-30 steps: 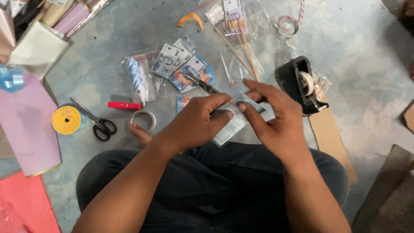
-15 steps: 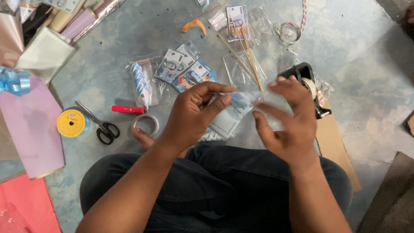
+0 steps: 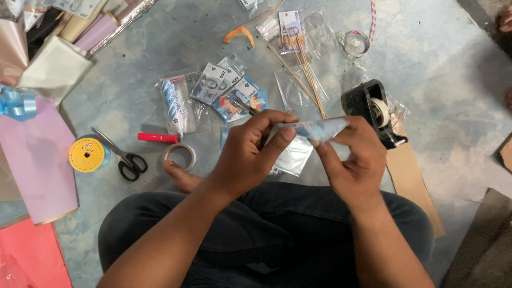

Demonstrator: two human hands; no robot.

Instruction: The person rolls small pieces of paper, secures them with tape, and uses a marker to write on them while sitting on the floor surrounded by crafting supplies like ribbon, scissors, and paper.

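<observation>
We held a rolled banknote (image 3: 314, 128) above our lap, left hand (image 3: 250, 154) and right hand (image 3: 352, 160) both pinching it (one at each end), tape dispenser (image 3: 376, 113) just beside on the floor (image 3: 442, 80).

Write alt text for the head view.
Both hands, left hand and right hand, pinch a rolled banknote above the lap. On the floor lie scissors, a tape roll, a tape dispenser and wooden sticks.
</observation>
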